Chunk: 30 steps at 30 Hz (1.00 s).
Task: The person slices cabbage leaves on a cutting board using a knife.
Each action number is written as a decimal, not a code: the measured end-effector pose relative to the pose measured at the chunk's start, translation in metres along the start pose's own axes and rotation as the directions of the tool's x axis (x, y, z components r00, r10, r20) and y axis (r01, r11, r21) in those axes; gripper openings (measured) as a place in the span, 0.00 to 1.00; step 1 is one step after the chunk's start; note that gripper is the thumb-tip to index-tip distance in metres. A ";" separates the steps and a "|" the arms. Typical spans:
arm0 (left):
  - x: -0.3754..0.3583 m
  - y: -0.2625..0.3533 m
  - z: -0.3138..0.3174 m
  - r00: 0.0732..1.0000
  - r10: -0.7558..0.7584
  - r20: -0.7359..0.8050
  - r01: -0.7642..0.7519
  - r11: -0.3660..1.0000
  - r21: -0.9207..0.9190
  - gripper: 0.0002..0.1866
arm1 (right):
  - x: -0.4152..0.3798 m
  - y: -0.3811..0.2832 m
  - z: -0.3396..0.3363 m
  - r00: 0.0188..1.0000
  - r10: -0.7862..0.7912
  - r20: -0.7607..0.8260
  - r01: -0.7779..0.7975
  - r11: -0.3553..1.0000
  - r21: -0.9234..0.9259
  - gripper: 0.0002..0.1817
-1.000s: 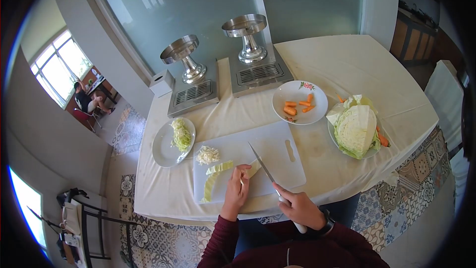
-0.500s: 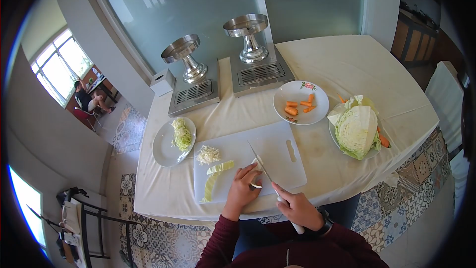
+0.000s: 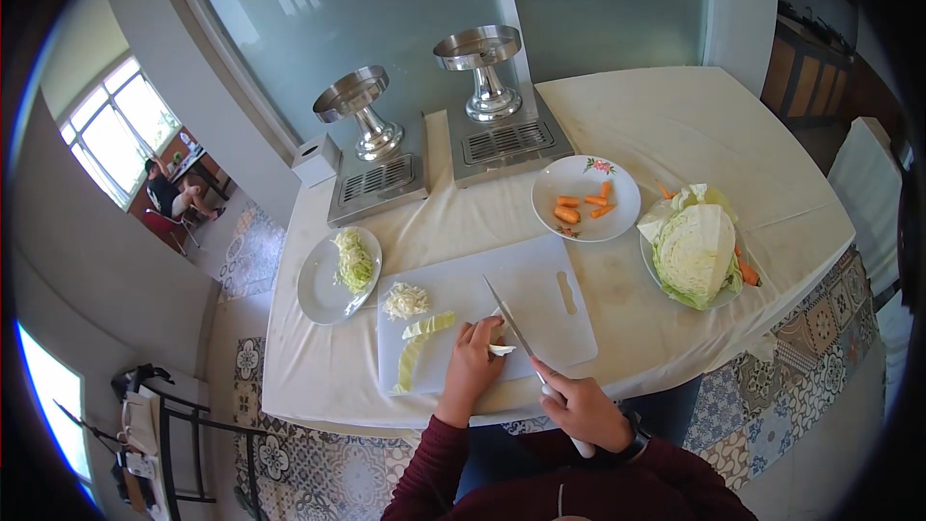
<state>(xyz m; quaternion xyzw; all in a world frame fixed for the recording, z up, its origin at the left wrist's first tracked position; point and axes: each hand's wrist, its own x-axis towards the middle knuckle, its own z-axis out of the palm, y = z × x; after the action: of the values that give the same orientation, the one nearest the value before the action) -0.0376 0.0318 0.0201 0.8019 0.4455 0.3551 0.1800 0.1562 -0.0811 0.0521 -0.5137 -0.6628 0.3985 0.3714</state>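
Note:
A white cutting board (image 3: pixel 540 280) lies on the table in front of me. My left hand (image 3: pixel 472 364) presses a pale cabbage piece (image 3: pixel 501 348) down on the board's near edge. My right hand (image 3: pixel 582 408) grips the white handle of a knife (image 3: pixel 508 314), whose blade lies against that piece, right of my left fingers. Left of my left hand lie green cabbage strips (image 3: pixel 417 351), and beyond them a small heap of shredded cabbage (image 3: pixel 404 300).
A plate with shredded cabbage (image 3: pixel 338 270) sits left of the board. A plate with carrot pieces (image 3: pixel 585 197) and a plate with half a cabbage (image 3: pixel 694 252) sit to the right. Two steel stands (image 3: pixel 487 101) stand at the back. A person sits far off by the window.
My left hand slid right along the cabbage piece and then settled back, fingers curled over it. The knife blade stays at the piece; a thin slice now lies beside my fingers.

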 end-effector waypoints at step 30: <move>-0.001 -0.004 0.003 1.000 0.002 -0.006 -0.002 1.000 -0.007 0.20 | 0.001 -0.002 0.003 0.999 0.034 0.030 -0.035 0.999 0.033 0.31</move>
<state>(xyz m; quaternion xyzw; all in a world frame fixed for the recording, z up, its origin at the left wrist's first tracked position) -0.0376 0.0334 0.0155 0.8006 0.4440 0.3592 0.1811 0.1522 -0.0809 0.0530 -0.5128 -0.6526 0.4234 0.3631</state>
